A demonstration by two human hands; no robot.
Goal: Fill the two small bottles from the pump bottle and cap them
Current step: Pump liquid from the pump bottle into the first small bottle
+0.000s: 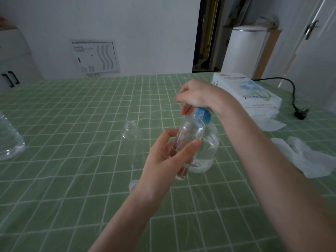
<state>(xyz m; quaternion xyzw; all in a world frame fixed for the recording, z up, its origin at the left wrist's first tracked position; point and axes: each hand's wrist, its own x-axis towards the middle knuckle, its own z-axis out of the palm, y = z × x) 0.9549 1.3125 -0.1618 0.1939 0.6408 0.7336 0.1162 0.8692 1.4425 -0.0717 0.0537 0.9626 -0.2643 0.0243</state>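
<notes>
My left hand [161,160] grips a small clear bottle [189,135], tilted with its open neck up against the blue pump head [203,114] of the pump bottle [209,150]. That clear pump bottle stands on the green checked table and holds some liquid. My right hand [196,95] sits on top of the blue pump, fingers curled over it. A second small clear bottle [131,135] stands upright and uncapped to the left. A small clear cap [133,184] lies on the table just left of my left wrist.
A large clear plastic bottle [9,140] stands at the left edge. A white tissue pack [249,95] lies at the back right, with crumpled white tissue [307,157] in front of it. A black power cord and plug [300,111] lie at the far right.
</notes>
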